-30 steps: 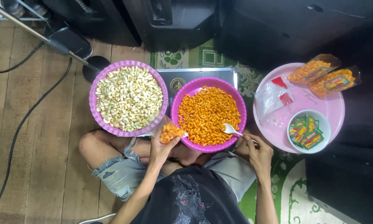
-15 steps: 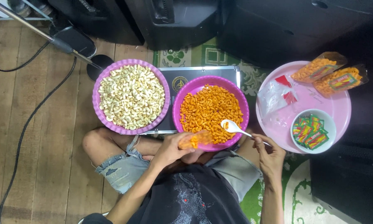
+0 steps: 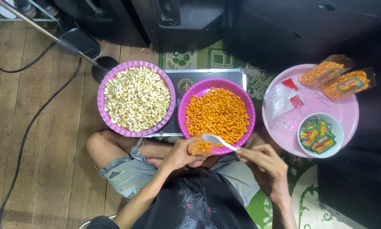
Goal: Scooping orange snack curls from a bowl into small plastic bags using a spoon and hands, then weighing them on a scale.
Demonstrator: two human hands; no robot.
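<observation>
Left hand: our left hand [image 3: 180, 154] closes around a small clear bag [image 3: 197, 148] partly filled with orange snack, fingers wrapped about it, its open mouth tipped up toward the spoon.
Right hand: our right hand [image 3: 263, 163] pinches the handle of a white plastic spoon [image 3: 218, 141] between thumb and fingertips; the other fingers curl loosely.
Spoon axis: the spoon runs from the right hand up and to the left, and its bowl sits just over the bag's mouth, at the near rim of the orange bowl.
Key relation: the bag lies left of the spoon's bowl and just below it, nearly touching; the left hand holds it, while the right hand stays back at the handle end.
Orange bowl: a purple bowl [image 3: 246, 101] heaped with orange curled snack pieces sits straight ahead of us, just beyond both hands.
Pale bowl: a second purple bowl [image 3: 104, 85], full of pale puffed pieces, stands to the left, beside the first.
Tray: a pink round tray [image 3: 345, 112] to the right carries two filled bags [image 3: 338, 76], loose clear bags [image 3: 279, 101] and a white bowl of small sachets [image 3: 319, 133].
Under the bowls: a flat grey case [image 3: 207, 76] lies partly beneath both bowls.
</observation>
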